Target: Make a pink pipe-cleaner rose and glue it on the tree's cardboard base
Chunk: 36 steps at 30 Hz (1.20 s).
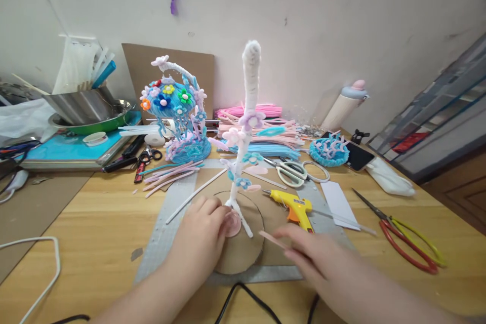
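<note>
A white fuzzy stem [250,81] stands upright with pink, lilac and blue pipe-cleaner flowers along it. Its split foot rests on a round cardboard base [239,258]. My left hand [203,235] is closed at the stem's foot, its thumb and fingers at the edge of a flat round pink disc [232,224]. To the right of the base, my right hand [307,253] pinches a short pale pink pipe-cleaner strip [271,238]. A yellow glue gun [294,206] lies just beyond my right hand, on the cardboard sheet.
A flower-covered blue pipe-cleaner lamp shape [174,106] stands at the back left. Bundled pipe cleaners [261,136] lie behind the stem. White-handled scissors [292,174], red-and-yellow shears [406,243] and a phone [355,156] lie rightward. A black cable [250,293] crosses the front.
</note>
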Motion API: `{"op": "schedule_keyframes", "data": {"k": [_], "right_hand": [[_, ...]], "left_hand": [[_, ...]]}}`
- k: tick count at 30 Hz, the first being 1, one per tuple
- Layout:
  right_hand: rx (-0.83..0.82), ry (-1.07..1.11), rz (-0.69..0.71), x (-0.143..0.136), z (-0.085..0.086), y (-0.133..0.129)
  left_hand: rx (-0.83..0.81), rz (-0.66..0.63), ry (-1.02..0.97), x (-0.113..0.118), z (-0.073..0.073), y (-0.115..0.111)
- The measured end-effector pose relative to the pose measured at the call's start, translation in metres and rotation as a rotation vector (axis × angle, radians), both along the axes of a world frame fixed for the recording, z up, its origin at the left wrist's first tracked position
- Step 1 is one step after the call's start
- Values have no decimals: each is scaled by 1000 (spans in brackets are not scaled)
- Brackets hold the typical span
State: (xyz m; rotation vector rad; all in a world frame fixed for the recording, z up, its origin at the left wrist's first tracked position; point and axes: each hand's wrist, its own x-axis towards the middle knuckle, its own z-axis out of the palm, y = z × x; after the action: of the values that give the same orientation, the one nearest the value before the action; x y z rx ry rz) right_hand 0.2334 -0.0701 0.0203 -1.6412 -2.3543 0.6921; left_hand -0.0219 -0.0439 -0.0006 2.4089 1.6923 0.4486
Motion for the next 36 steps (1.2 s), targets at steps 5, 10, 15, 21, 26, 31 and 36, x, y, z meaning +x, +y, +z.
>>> {"op": "schedule_keyframes", "data": {"k": [5,10,15,21,26,31,36], "right_hand": [[81,86,1,-68,-1,40],[103,49,-21,-85,-18,51],[54,-44,-31,-92,-21,50],[52,-43,-21,-91,-19,53],[88,-33,0,-94,-16,57],[88,-39,26,-97,-14,59],[71,-55,27,-100,-14,59]], "left_hand": [[9,-45,113,0,0,8],[20,-5,47,-4,-8,8],[32,37,-51,-9,-15,10],[-14,41,-113,-11,-18,12],[-14,27,-137,-13,-20,11],[1,-9,-130,-13,-19,11],[-8,-37,-81,-10,-18,10]]}}
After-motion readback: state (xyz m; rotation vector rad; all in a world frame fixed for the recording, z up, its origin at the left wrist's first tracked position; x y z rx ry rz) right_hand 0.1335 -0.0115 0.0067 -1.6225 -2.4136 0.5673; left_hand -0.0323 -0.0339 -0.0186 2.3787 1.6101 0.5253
